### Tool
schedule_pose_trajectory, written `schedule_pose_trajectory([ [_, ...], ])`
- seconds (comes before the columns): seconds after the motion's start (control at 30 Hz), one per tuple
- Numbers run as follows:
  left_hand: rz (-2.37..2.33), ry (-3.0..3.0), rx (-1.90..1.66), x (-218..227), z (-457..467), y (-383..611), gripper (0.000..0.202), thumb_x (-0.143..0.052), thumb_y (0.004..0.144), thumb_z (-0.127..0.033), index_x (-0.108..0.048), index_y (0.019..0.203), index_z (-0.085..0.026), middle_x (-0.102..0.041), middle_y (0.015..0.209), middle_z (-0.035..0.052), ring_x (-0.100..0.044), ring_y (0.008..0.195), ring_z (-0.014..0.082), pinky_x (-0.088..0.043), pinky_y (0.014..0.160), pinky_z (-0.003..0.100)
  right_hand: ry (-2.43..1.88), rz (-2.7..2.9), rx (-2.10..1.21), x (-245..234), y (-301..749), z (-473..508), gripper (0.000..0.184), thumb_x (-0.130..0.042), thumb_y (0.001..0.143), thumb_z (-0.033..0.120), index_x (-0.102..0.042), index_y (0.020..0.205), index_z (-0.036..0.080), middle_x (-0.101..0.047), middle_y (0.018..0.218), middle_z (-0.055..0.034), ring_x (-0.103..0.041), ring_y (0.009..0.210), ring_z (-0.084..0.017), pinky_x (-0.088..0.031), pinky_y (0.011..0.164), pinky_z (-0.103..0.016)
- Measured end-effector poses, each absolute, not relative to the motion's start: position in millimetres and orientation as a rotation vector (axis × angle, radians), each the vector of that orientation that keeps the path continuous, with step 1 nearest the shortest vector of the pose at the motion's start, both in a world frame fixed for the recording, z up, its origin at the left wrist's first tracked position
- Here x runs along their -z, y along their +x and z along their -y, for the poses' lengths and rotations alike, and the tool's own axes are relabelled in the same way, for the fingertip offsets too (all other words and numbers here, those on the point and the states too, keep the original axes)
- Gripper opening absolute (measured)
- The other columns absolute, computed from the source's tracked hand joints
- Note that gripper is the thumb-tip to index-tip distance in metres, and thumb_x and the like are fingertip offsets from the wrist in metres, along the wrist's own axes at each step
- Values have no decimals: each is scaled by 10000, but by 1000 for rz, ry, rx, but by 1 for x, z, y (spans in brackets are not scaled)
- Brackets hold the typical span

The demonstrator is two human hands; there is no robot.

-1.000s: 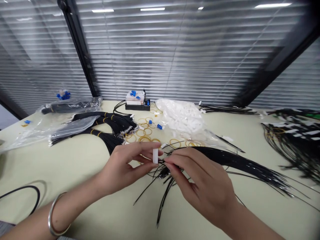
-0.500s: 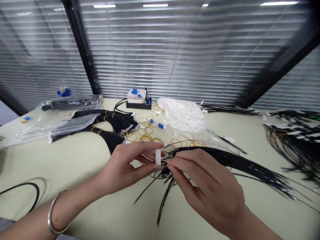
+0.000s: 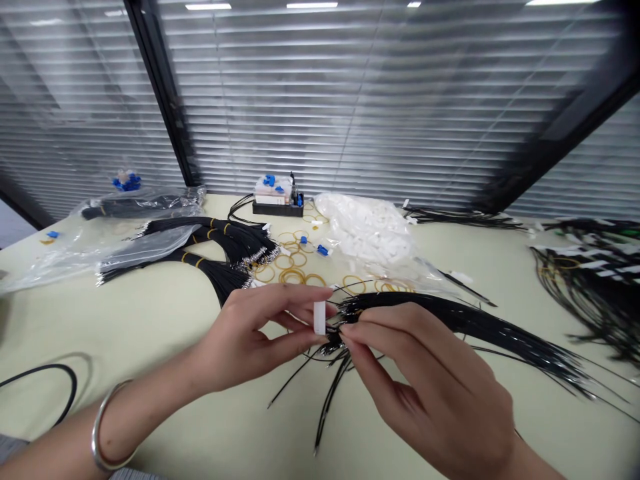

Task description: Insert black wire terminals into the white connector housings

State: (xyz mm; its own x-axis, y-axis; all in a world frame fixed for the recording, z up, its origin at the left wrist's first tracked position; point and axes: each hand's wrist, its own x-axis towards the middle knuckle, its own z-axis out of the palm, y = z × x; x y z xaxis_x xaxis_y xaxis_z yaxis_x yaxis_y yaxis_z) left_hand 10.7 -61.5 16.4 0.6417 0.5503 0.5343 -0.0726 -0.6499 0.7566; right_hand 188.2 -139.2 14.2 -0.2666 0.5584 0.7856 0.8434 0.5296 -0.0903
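Note:
Between its thumb and fingers, my left hand (image 3: 265,330) holds a small white plastic connector housing (image 3: 319,318) upright. My right hand (image 3: 430,380) pinches a thin black wire just right of the housing; fingers hide most of that wire. Whether its tip sits inside the housing cannot be made out. Right behind both hands lies a fanned bundle of black wires (image 3: 475,323) with shiny metal ends, running off to the right. A few loose wires (image 3: 331,400) stick out toward me below the hands.
Rubber-banded black wire bundles (image 3: 215,267) lie at the left, partly under clear bags. Yellow rubber bands (image 3: 293,275) are scattered at the centre. A clear bag of white parts (image 3: 367,230) and a black box (image 3: 277,209) stand behind. More wires with white ends (image 3: 600,287) lie far right.
My right hand has shifted slightly right and down, away from the white housing. The left hand with the housing has moved a touch to the right.

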Motion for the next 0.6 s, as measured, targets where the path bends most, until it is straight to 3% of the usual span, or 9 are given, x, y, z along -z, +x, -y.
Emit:
schedule_pose_trajectory([
  [0.6,-337,2107,-1022,-17,61,10,368,-649,770,-83,-583,1130,-126,-705,941,83,-690,770,114,-586,722,167,-1125,2000,441,-13,189,137,94,-537,823,91,-540,898,148,-575,818,-31,-526,738,-93,-428,659,-230],
])
